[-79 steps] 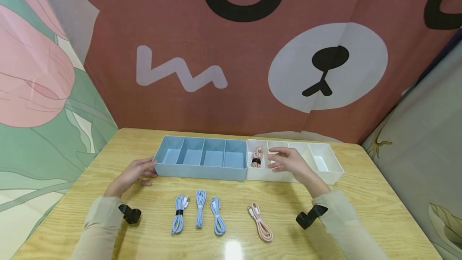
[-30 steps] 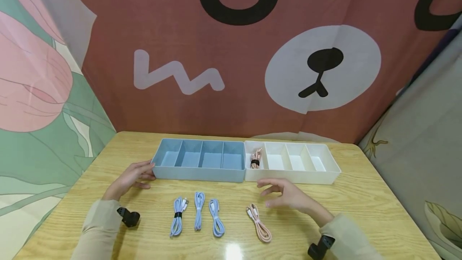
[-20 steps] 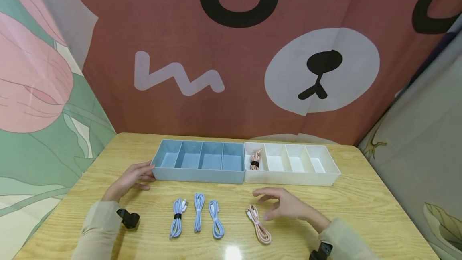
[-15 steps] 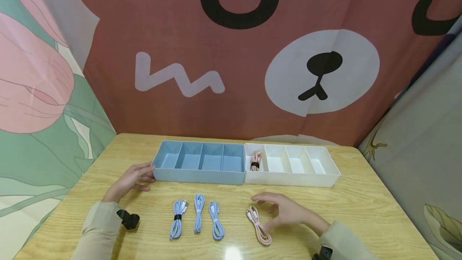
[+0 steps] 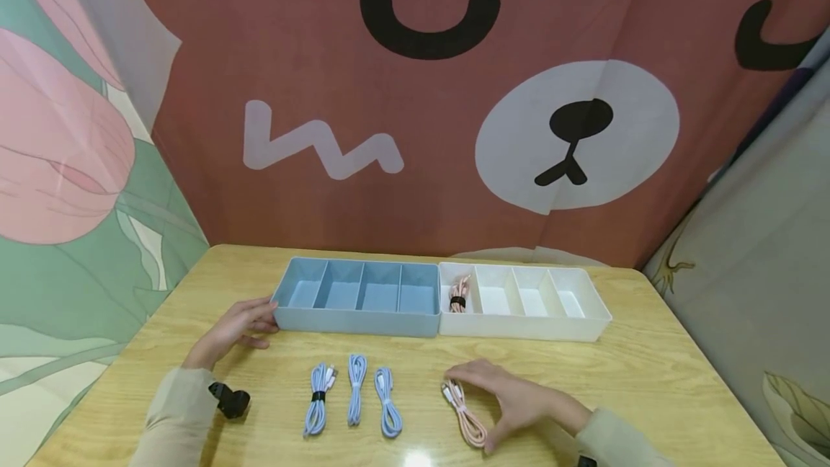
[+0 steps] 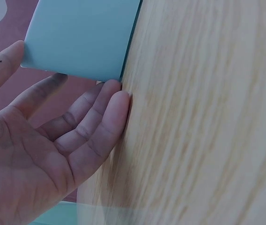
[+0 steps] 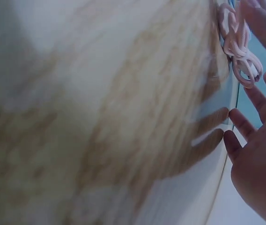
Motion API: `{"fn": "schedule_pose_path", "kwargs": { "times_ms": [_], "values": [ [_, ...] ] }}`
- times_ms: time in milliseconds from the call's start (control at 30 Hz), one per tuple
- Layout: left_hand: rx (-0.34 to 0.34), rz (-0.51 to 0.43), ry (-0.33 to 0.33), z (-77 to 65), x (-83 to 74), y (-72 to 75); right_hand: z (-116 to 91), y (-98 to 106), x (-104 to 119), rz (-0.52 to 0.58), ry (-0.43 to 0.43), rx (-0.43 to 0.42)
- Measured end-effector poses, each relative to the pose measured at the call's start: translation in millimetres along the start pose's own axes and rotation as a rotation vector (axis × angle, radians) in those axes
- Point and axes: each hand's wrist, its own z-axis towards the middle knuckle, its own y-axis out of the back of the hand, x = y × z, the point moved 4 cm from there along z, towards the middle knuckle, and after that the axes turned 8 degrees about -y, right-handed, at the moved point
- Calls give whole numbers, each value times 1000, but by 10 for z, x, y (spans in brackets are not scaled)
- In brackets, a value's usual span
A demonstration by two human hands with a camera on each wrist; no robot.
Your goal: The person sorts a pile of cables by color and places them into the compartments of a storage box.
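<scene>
My left hand (image 5: pixel 235 328) touches the left end of the blue divided box (image 5: pixel 359 322), thumb at its corner and fingers loosely bent in the left wrist view. Over a coiled pink cable (image 5: pixel 468 420) on the table, my right hand (image 5: pixel 519 398) spreads thumb and index finger towards the coil's two ends. In the right wrist view that cable lies beside the thumb, and the other fingers are apart from it. The white divided box (image 5: pixel 525 327) stands end to end with the blue one. Its leftmost compartment holds a pink cable bundle (image 5: pixel 459 295) with a black strap.
Three coiled blue cables lie in front of the blue box: one with a black strap (image 5: pixel 316 406), a middle one (image 5: pixel 356 391) and a right one (image 5: pixel 388 409). Patterned cloth (image 5: pixel 324 200) hangs behind the wooden table (image 5: pixel 259 409).
My right hand has come down from above the white box to the pink cable on the table, its thumb and index finger now wider apart. My left hand stays at the blue box.
</scene>
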Motion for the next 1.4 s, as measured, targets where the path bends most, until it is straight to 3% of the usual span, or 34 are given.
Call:
{"fn": "schedule_pose_path", "kwargs": {
  "times_ms": [233, 467, 733, 967, 1400],
  "values": [
    [-2, -10, 18, -4, 47, -14, 10, -35, 12, -69, 10, 30],
    [-3, -5, 17, -7, 41, -13, 14, -36, -14, -43, -33, 47],
    [20, -8, 6, -26, -22, -23, 5, -20, -14, -15, -3, 18],
    [12, -17, 7, -6, -4, -3, 0, 11, -18, -21, -25, -60],
    [22, -11, 6, -20, -19, -10, 14, 113, -19, 296, -127, -121]
  ]
}}
